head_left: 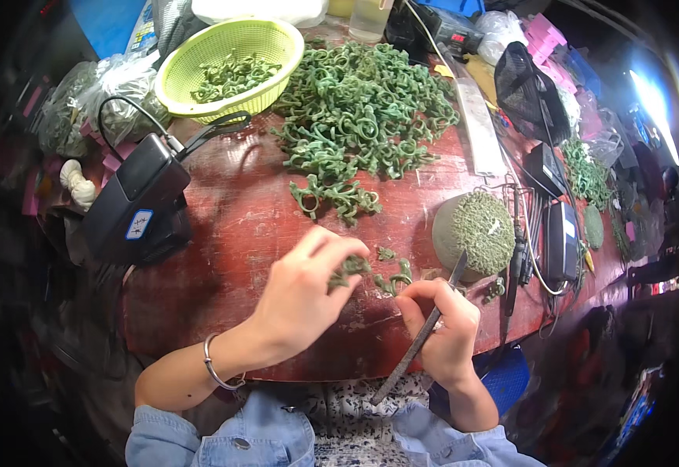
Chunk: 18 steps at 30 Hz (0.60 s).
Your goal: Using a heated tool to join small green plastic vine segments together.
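Note:
Over the near middle of the red table (222, 257), my left hand (300, 284) has thumb and fingers closed around a small green ring-shaped piece (349, 269). To its right, my right hand (448, 327) grips a long dark file (411, 354). One end of the file points up toward a round grey pot (447, 226) topped with green shavings (486, 229); the other slants down toward my lap. Between my hands lie a loose green ring piece (392, 280) and a smaller green bit (386, 254). Beyond them spreads a large heap of similar green rings (363, 101).
A yellow-green mesh basket (277, 78) with more green pieces stands at the far left. Nearer on the left is a black box-shaped device (137, 206) with a cable. Right of the pot are cables, thin tools and a black device (561, 241). A pale flat bar (479, 128) lies behind.

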Each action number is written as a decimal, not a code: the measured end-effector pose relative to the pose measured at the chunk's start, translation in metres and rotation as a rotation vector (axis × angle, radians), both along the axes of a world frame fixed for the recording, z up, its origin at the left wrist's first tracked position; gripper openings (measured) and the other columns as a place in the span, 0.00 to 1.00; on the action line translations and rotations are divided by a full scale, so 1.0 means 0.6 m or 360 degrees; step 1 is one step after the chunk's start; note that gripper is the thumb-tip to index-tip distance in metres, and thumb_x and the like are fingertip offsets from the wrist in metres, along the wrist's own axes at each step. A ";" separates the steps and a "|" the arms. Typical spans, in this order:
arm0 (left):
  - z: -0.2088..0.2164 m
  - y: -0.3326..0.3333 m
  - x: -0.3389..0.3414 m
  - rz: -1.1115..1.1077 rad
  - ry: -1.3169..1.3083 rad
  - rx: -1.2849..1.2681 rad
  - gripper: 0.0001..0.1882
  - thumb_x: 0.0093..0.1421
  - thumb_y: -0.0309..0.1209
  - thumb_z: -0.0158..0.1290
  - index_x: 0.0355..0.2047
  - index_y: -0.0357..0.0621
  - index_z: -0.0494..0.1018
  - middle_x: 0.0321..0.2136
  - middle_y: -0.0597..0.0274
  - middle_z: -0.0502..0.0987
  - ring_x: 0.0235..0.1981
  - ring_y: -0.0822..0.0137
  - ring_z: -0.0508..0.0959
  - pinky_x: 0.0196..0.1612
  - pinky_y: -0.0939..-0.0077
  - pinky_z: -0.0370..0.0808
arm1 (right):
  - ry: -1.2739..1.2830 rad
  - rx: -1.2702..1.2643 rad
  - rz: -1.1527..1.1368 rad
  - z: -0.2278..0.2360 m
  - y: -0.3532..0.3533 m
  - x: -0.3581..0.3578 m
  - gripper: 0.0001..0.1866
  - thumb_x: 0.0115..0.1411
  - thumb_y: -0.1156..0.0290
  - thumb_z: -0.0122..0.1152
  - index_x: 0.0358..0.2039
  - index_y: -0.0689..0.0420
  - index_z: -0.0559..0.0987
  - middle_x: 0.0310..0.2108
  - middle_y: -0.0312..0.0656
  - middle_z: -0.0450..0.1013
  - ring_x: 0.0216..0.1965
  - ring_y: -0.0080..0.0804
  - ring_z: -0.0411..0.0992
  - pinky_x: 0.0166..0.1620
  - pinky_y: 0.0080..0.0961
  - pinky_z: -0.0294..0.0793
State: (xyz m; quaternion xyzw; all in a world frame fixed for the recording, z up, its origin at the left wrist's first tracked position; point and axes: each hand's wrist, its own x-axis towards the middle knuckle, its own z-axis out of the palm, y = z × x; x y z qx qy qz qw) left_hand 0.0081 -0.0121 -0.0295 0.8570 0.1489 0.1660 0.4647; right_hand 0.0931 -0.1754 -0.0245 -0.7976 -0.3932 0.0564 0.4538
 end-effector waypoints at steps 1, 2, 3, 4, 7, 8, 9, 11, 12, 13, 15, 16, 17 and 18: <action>0.005 0.005 -0.001 0.0038 -0.0002 0.0044 0.16 0.47 0.20 0.58 0.38 0.44 0.73 0.33 0.58 0.72 0.32 0.60 0.76 0.36 0.72 0.73 | -0.0030 0.0012 -0.0011 0.001 -0.005 -0.001 0.07 0.48 0.79 0.64 0.28 0.59 0.74 0.21 0.43 0.72 0.21 0.37 0.72 0.25 0.25 0.69; 0.013 0.005 0.001 0.0073 -0.0055 0.0114 0.17 0.47 0.20 0.58 0.39 0.44 0.73 0.34 0.58 0.72 0.33 0.62 0.76 0.35 0.74 0.73 | -0.0059 0.0023 -0.0022 0.001 -0.010 -0.001 0.08 0.48 0.80 0.64 0.28 0.60 0.74 0.21 0.43 0.72 0.21 0.36 0.72 0.25 0.25 0.69; 0.018 0.006 0.002 0.0117 -0.0104 0.0181 0.18 0.47 0.20 0.57 0.40 0.45 0.74 0.35 0.59 0.73 0.34 0.65 0.76 0.34 0.75 0.73 | -0.0061 0.0018 -0.0026 0.001 -0.015 -0.003 0.08 0.48 0.80 0.64 0.28 0.60 0.74 0.21 0.43 0.72 0.21 0.36 0.72 0.25 0.25 0.69; 0.019 0.007 0.003 0.0114 -0.0105 0.0176 0.18 0.47 0.20 0.57 0.40 0.45 0.74 0.35 0.59 0.73 0.34 0.65 0.76 0.34 0.75 0.73 | -0.0080 0.0118 0.0001 0.002 -0.020 -0.006 0.08 0.47 0.80 0.64 0.28 0.60 0.74 0.21 0.43 0.72 0.21 0.36 0.72 0.25 0.25 0.69; 0.024 0.007 0.003 -0.0134 -0.0288 -0.0038 0.18 0.49 0.20 0.57 0.43 0.43 0.73 0.37 0.59 0.74 0.31 0.73 0.76 0.31 0.80 0.73 | -0.0187 0.0283 0.0105 0.005 -0.030 -0.007 0.08 0.49 0.80 0.63 0.30 0.63 0.74 0.22 0.45 0.73 0.22 0.35 0.73 0.25 0.25 0.70; 0.028 0.006 0.001 -0.0294 -0.0221 -0.0364 0.18 0.51 0.21 0.56 0.44 0.41 0.73 0.37 0.59 0.74 0.28 0.76 0.75 0.29 0.83 0.72 | -0.0151 0.0345 0.0115 0.005 -0.033 -0.012 0.08 0.50 0.79 0.62 0.31 0.63 0.74 0.23 0.45 0.74 0.22 0.35 0.73 0.25 0.24 0.71; 0.030 0.005 -0.002 -0.0447 -0.0149 -0.0691 0.17 0.52 0.21 0.56 0.44 0.39 0.72 0.38 0.58 0.75 0.26 0.79 0.75 0.27 0.86 0.71 | -0.0111 0.0406 0.0130 0.004 -0.036 -0.017 0.08 0.51 0.78 0.62 0.32 0.63 0.74 0.24 0.46 0.74 0.22 0.35 0.74 0.26 0.23 0.72; 0.030 0.005 -0.007 -0.0510 -0.0172 -0.0851 0.18 0.54 0.23 0.55 0.46 0.36 0.71 0.38 0.58 0.75 0.21 0.80 0.74 0.26 0.87 0.71 | -0.0051 0.0450 0.0163 -0.002 -0.040 -0.026 0.09 0.52 0.77 0.61 0.34 0.64 0.74 0.25 0.46 0.75 0.24 0.34 0.75 0.27 0.22 0.74; 0.033 0.004 -0.008 -0.0586 -0.0162 -0.0988 0.19 0.54 0.25 0.56 0.46 0.36 0.71 0.39 0.59 0.75 0.22 0.80 0.74 0.27 0.87 0.71 | -0.0051 0.0459 0.0140 0.000 -0.040 -0.031 0.09 0.52 0.77 0.61 0.34 0.63 0.74 0.25 0.46 0.75 0.24 0.34 0.75 0.27 0.22 0.74; 0.036 0.004 -0.009 -0.0662 -0.0153 -0.1125 0.20 0.53 0.27 0.57 0.47 0.37 0.71 0.39 0.59 0.76 0.24 0.80 0.74 0.28 0.87 0.71 | -0.0052 0.0468 0.0119 0.002 -0.040 -0.037 0.10 0.52 0.77 0.62 0.35 0.63 0.74 0.25 0.45 0.75 0.24 0.34 0.76 0.26 0.22 0.74; 0.038 0.006 -0.007 -0.0783 -0.0202 -0.0929 0.23 0.51 0.30 0.61 0.47 0.37 0.71 0.39 0.58 0.76 0.27 0.78 0.75 0.30 0.85 0.72 | -0.0157 0.0453 0.0133 0.010 -0.033 -0.037 0.11 0.52 0.78 0.62 0.35 0.63 0.73 0.26 0.46 0.75 0.24 0.34 0.76 0.25 0.22 0.74; 0.032 0.000 -0.006 -0.0804 -0.0252 -0.0788 0.24 0.49 0.31 0.62 0.46 0.37 0.72 0.38 0.57 0.76 0.28 0.77 0.75 0.31 0.85 0.72 | -0.0217 0.0454 0.0157 0.011 -0.031 -0.036 0.11 0.51 0.78 0.62 0.35 0.63 0.73 0.26 0.46 0.75 0.24 0.34 0.76 0.24 0.22 0.74; 0.025 -0.005 -0.006 -0.0824 -0.0300 -0.0646 0.25 0.48 0.31 0.63 0.46 0.37 0.72 0.38 0.56 0.76 0.30 0.75 0.76 0.32 0.84 0.72 | -0.0276 0.0454 0.0180 0.010 -0.029 -0.036 0.12 0.50 0.79 0.63 0.35 0.63 0.74 0.26 0.46 0.76 0.24 0.34 0.76 0.24 0.21 0.74; 0.022 -0.006 -0.009 -0.0808 -0.0346 -0.0620 0.24 0.46 0.30 0.64 0.44 0.37 0.73 0.37 0.55 0.77 0.30 0.72 0.76 0.32 0.82 0.72 | -0.0286 0.0423 0.0163 0.009 -0.029 -0.042 0.13 0.48 0.81 0.64 0.35 0.63 0.74 0.27 0.47 0.76 0.24 0.35 0.76 0.24 0.22 0.74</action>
